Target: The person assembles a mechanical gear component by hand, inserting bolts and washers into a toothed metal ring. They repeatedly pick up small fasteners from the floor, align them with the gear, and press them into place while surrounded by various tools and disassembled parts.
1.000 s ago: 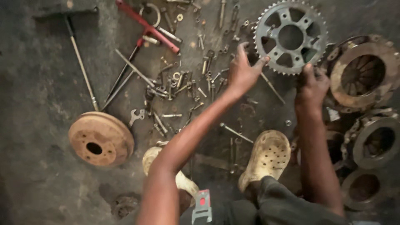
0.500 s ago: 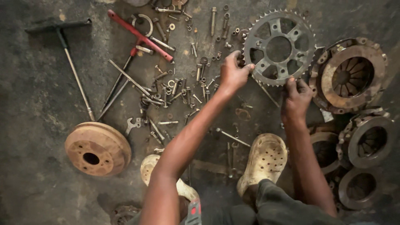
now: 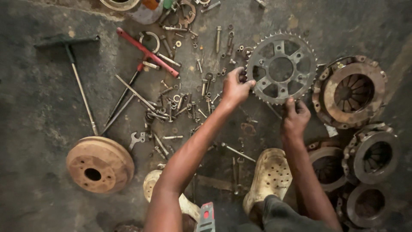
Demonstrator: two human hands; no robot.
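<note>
A large toothed metal sprocket (image 3: 281, 68) lies on the dark floor at upper centre-right. My left hand (image 3: 235, 87) grips its left rim, fingers curled over the teeth. My right hand (image 3: 294, 117) holds the lower edge, fingertips on the rim. Left of my left hand lies a scatter of several bolts, nuts and small wrenches (image 3: 184, 103).
Rusty clutch plates (image 3: 354, 92) and round housings (image 3: 373, 152) are stacked at the right. A rusty brake drum (image 3: 99, 164) sits lower left, a T-handle wrench (image 3: 79, 77) and a red bar (image 3: 146, 51) further up. My worn pale shoes (image 3: 270, 176) are near the bottom.
Both hands have closed onto the sprocket's rim, the left on its left edge, the right on its bottom. The view has shifted so the sprocket sits lower in frame.
</note>
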